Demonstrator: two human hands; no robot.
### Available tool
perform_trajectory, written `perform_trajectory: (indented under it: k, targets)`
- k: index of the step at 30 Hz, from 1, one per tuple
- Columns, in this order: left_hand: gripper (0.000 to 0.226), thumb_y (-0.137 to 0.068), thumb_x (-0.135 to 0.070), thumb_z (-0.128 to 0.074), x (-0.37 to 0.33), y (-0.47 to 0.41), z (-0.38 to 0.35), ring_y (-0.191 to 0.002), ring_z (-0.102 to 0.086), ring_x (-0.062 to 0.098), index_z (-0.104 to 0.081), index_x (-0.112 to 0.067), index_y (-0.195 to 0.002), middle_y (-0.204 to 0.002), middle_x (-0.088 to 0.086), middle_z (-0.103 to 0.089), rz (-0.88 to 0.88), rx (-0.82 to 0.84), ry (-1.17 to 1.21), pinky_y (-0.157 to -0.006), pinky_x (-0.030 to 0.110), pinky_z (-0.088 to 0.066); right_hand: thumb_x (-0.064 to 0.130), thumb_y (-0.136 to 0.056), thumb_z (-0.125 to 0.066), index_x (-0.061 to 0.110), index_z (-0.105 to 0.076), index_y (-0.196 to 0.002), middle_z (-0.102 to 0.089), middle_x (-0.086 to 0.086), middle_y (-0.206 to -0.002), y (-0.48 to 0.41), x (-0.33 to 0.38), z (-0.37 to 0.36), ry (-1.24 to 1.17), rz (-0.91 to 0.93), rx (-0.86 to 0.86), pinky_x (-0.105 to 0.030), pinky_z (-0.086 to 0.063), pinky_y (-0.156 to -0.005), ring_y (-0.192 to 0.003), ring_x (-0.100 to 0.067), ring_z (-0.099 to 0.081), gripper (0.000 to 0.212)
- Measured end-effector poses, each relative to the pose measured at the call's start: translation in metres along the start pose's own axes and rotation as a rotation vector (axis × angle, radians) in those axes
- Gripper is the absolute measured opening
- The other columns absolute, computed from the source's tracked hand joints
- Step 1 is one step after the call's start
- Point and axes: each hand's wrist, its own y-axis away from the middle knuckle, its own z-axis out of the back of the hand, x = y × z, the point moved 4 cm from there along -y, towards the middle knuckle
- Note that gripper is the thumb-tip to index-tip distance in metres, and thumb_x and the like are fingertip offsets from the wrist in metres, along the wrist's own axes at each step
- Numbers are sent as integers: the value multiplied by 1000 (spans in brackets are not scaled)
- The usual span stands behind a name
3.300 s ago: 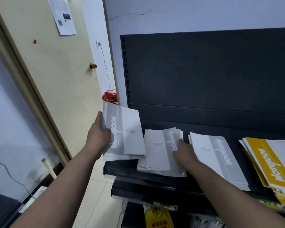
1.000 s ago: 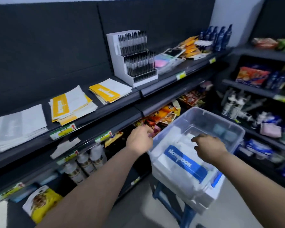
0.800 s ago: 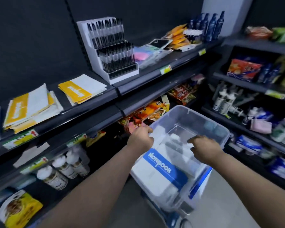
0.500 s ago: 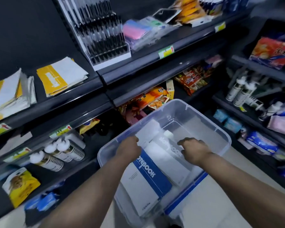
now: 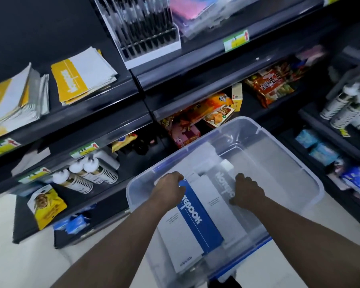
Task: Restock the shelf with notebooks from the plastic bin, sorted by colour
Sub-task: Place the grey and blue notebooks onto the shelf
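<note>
In the clear plastic bin (image 5: 274, 163), the blue-banded white notebook (image 5: 195, 221) lies lengthwise toward the person. Its far end is gripped by curled fingers of the left hand (image 5: 168, 190), and the grey-banded white notebook (image 5: 222, 190) alongside is gripped by the right hand (image 5: 247, 191).

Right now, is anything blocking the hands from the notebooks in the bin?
Nothing visible: the bin is uncovered, the left hand grips the blue notebook and the right hand the grey notebook.

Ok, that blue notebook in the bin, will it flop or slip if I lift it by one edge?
Probably sags: the blue notebook looks thin and soft-covered, and the left hand grips only its top edge. Its smooth cover rests against other notebooks, so it may slide.
</note>
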Motion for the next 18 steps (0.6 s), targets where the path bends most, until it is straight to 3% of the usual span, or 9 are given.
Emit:
perform_trajectory:
  k: [3, 6, 10, 14, 18]
  targets:
    - [41, -94, -18, -51, 1, -1, 0, -115, -59, 20, -53, -17, -135, -136, 1, -56, -4, 3, 4, -95, 34, -50, 39, -80, -70, 8, -42, -129, -44, -15, -129, -3, -5, -2, -1, -10, 99, -36, -44, -95, -119, -30, -47, 63]
    - [41, -95, -20, -52, 3, -2, 3, -119, -56, 19, -52, -18, -135, -139, 1, -54, 5, 3, 6, -96, 33, -50, 28, -89, -61, 3, -40, -127, -47, -20, -130, 2, -1, 5, -120, 4, 87, -31, -40, -89, -119, -34, -49, 50]
    - [40, -96, -23, -54, 5, -2, 5, -118, -57, 20, -52, -18, -135, -138, 1, -55, 8, -6, 35, -90, 29, -50, 13, -93, -46, 1, -36, -123, -54, -23, -127, 23, -5, 49, -180, -5, -136, -35, -41, -88, -116, -38, -54, 34]
    - [37, -96, -22, -51, 2, 1, 2, -116, -57, 21, -52, -17, -133, -135, 2, -56, 3, 13, -1, -92, 35, -52, 10, -91, -46, 8, -35, -126, -60, -24, -116, 59, -15, 98, -108, -3, -367, -38, -43, -81, -105, -41, -58, 36]
    - [27, -95, -23, -53, 7, 5, -9, -109, -59, 23, -53, -11, -120, -124, 7, -60, 76, 68, -51, -85, 33, -49, 16, -94, -47, 11, -36, -127, -59, -18, -115, 80, -14, 111, -220, 94, -346, -35, -42, -78, -106, -38, -57, 35]
